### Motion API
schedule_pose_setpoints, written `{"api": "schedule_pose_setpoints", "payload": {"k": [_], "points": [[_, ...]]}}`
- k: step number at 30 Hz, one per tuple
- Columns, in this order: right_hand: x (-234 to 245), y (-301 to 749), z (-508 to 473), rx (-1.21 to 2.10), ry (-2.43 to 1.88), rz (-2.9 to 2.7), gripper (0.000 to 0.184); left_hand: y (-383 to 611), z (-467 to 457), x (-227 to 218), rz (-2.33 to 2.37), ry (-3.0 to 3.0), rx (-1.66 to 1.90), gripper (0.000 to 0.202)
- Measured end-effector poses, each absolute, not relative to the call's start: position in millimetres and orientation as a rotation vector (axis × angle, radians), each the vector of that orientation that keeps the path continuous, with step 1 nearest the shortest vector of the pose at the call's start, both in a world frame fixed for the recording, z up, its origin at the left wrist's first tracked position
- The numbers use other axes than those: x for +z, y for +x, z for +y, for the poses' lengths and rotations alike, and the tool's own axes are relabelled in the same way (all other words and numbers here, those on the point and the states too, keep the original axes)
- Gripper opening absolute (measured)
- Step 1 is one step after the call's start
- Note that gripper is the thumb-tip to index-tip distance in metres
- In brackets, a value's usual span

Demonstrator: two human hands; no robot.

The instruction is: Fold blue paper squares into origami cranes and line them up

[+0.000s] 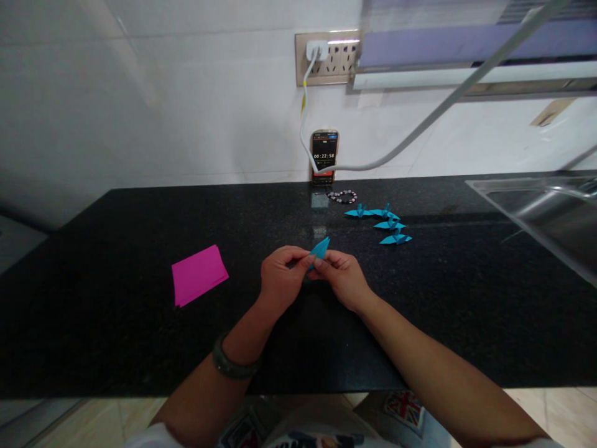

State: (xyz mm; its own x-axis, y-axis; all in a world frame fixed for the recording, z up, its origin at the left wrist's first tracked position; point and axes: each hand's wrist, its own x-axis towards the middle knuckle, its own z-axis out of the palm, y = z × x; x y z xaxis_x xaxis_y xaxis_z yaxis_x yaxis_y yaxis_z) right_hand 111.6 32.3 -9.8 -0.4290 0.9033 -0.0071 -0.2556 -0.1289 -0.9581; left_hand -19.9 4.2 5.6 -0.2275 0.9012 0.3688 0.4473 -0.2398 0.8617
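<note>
I have both hands together over the counter, left hand (280, 277) and right hand (342, 277) pinching the blue folded paper (319, 249) between fingertips; I'd press each crease firmly, edges aligned, finished cranes (385, 225) beyond my right hand

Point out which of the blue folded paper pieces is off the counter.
The blue folded piece pinched between the left hand and right hand. The other blue cranes sit grouped on the black counter, farther back right.
</note>
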Motion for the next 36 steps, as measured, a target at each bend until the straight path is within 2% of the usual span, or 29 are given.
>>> {"api": "schedule_pose_setpoints", "payload": {"k": [6,10,17,23,27,31,36], "points": [[-10.6,113.1,33.5,1.750,-0.746,-1.136,0.013,-15.2,4.9,3.8,1.320,1.294,1.334,0.034],[-9.7,114.1,34.0,1.730,-0.768,-1.141,0.016,-14.6,5.2,5.2,1.345,1.207,1.372,0.029],[-4.3,113.4,32.8,1.689,-0.837,-1.212,0.018,-18.8,6.8,6.5,1.574,1.380,1.331,0.025],[2.3,117.3,35.5,1.469,-0.892,-1.328,0.020,-20.5,7.2,7.5,1.617,1.502,1.222,0.024],[-1.2,121.0,40.1,1.553,-0.897,-1.281,0.021,-19.6,7.2,6.3,1.493,1.501,1.176,0.023],[-4.7,121.2,41.8,1.666,-0.883,-1.090,0.024,-16.8,7.3,5.8,1.332,1.249,1.196,0.026],[-5.6,118.5,39.8,1.707,-0.908,-1.054,0.027,-15.1,6.4,7.7,1.359,1.176,1.225,0.024]]}}
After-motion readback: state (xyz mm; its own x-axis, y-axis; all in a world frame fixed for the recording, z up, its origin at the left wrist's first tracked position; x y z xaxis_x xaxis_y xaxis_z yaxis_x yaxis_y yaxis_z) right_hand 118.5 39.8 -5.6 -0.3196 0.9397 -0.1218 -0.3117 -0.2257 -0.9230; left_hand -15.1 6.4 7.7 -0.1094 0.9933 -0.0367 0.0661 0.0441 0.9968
